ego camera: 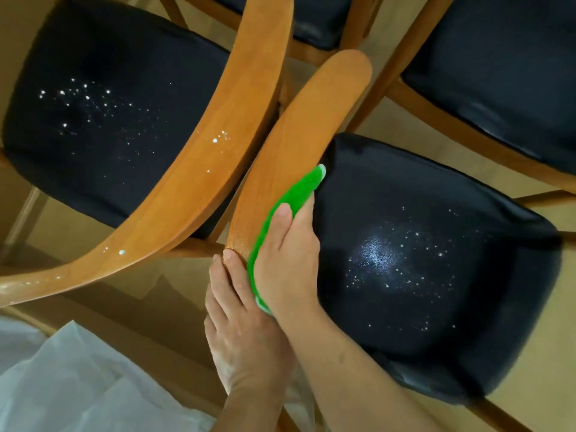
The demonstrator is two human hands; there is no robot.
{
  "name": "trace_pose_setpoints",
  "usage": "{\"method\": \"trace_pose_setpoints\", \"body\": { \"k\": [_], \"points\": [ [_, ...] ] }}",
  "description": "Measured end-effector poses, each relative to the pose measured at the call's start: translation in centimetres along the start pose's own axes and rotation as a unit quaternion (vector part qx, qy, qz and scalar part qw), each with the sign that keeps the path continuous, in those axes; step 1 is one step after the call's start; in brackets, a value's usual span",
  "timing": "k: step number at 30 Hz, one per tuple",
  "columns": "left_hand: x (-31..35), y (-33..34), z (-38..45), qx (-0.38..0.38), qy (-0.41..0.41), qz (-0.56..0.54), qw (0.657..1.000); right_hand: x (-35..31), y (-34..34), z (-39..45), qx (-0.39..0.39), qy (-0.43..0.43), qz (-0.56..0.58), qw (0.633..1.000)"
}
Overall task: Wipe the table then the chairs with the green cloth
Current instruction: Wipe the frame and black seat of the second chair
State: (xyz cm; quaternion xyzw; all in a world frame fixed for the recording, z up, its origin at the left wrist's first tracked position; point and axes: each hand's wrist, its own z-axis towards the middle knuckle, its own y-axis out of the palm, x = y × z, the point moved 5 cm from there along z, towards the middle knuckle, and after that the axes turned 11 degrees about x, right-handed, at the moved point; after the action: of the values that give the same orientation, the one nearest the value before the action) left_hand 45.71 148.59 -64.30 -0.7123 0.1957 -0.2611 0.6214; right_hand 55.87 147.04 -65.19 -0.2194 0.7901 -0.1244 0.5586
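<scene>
My right hand (288, 263) presses the green cloth (293, 198) against the inner side of a curved wooden chair back (299, 135), thumb on top of the cloth. My left hand (240, 332) grips the near end of that same backrest, fingers wrapped over its edge. This chair's black seat (436, 244) lies to the right, speckled with white droplets. A second chair on the left has a wooden backrest (199, 169) with white drops on it and a black seat (109, 120) dotted with droplets.
Two more black-seated wooden chairs stand at the top (318, 23) and top right (498, 73). A white garment or plastic sheet (78, 385) fills the lower left. The floor (124, 307) is tan.
</scene>
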Motion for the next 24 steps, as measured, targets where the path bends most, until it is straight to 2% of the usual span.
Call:
{"method": "trace_pose_setpoints", "body": {
  "k": [3,9,11,14,17,19,22,24],
  "points": [
    [0.2,-0.1,0.1,0.008,-0.008,0.001,1.000,0.4,-0.4,0.1,-0.009,0.025,0.008,1.000],
    [0.2,-0.1,0.0,-0.002,-0.019,0.008,1.000,-1.8,-1.1,7.0,0.115,0.027,0.117,0.986],
    [0.2,0.0,0.0,-0.002,-0.016,0.012,1.000,-1.5,-2.4,9.7,0.128,0.073,0.174,0.974],
    [0.2,-0.1,0.0,0.006,-0.009,0.013,1.000,1.4,-3.4,11.9,0.058,0.198,0.279,0.938],
    [0.1,-0.1,0.0,0.012,-0.004,0.011,1.000,4.4,-3.9,11.6,-0.025,0.287,0.305,0.908],
    [0.2,-0.1,0.0,0.014,-0.005,0.009,1.000,5.5,-4.0,10.6,-0.055,0.283,0.275,0.917],
    [0.2,-0.2,0.0,0.016,-0.010,0.008,1.000,5.5,-5.1,10.2,-0.051,0.182,0.159,0.969],
    [0.1,-0.3,0.0,0.020,-0.007,0.007,1.000,5.6,-6.3,10.8,-0.047,0.131,0.087,0.986]
  ]
}}
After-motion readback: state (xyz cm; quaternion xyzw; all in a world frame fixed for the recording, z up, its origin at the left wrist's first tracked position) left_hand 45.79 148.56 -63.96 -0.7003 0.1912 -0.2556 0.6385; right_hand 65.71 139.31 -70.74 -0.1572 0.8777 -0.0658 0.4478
